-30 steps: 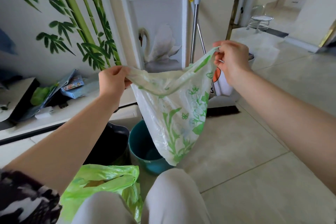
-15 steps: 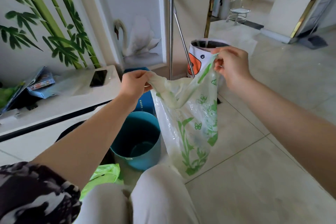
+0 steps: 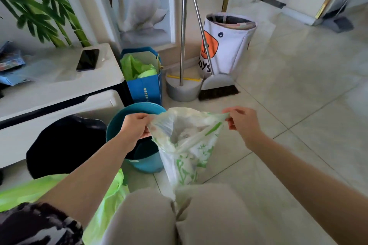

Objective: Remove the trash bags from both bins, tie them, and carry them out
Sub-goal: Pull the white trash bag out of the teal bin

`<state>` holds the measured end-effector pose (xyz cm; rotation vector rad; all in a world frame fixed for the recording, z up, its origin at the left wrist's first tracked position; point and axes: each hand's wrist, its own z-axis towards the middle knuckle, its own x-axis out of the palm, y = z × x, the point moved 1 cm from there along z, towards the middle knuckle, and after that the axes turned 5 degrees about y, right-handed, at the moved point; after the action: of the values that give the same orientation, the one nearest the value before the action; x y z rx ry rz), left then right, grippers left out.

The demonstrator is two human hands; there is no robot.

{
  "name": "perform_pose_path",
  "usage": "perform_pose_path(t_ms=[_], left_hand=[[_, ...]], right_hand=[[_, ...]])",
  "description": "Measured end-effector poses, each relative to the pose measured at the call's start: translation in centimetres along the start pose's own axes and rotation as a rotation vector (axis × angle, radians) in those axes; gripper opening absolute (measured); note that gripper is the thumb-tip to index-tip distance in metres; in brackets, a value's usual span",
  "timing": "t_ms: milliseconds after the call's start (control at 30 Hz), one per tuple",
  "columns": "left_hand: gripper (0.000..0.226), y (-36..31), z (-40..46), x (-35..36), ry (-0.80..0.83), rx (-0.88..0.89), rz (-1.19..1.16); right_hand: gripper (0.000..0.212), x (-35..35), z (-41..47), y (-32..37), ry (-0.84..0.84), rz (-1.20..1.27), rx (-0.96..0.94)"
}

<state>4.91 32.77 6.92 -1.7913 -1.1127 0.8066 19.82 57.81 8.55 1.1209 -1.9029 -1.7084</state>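
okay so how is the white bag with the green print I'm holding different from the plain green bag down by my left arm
The printed bag is translucent white with green leaf patterns; the green bag is solid lime. The printed bag hangs in the air, its mouth stretched open between the left hand and right hand; the green bag lies low beside the left arm, held by neither hand. Both are thin plastic.

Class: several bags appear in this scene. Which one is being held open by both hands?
The white bag with green print, its rim pinched by the left hand and right hand. The plain green bag lies unheld.
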Motion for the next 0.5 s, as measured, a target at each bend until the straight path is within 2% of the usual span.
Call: perform_pose_path(t_ms=[167,267,433,500], left_hand=[[0.014,3.2,1.2,-1.4,-0.009,-0.051,0.005],[0.011,4.9,1.6,-1.7,0.020,-0.087,0.018],[0.025,6.5,0.9,-1.4,0.134,-0.188,0.055],[0.028,7.1,0.7,-1.4,0.168,-0.226,0.104]], right_hand=[[0.024,0.3,0.4,-3.8,0.074,-0.149,0.137],[0.029,-0.1,1.1,-5.1,0.119,-0.291,0.157],[0.021,-0.9,2.1,-6.6,0.063,-0.455,0.158],[0.019,-1.3,2.5,-6.7,0.134,-0.615,0.180]])
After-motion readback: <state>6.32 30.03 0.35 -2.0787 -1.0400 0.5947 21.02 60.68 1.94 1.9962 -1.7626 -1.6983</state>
